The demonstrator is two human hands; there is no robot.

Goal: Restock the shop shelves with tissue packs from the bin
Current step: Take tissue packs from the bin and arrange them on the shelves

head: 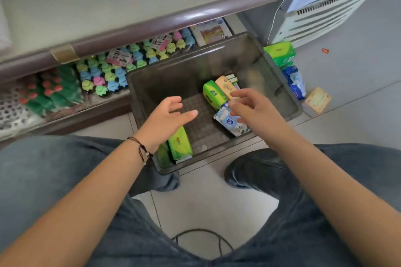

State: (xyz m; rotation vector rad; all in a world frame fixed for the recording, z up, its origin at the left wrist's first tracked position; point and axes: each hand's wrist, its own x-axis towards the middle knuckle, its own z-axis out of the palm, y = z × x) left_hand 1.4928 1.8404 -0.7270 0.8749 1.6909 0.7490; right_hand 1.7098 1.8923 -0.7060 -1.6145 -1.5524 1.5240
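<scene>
Two open hands [171, 112] [249, 106], one bin [282, 84], two green packs [213, 93] [180, 144]

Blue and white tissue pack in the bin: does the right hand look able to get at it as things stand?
Probably yes. The right hand hovers open just above the blue and white tissue pack, which lies uncovered near the bin's right wall. Nothing sits between fingers and pack, and the left hand is off to the side.
</scene>
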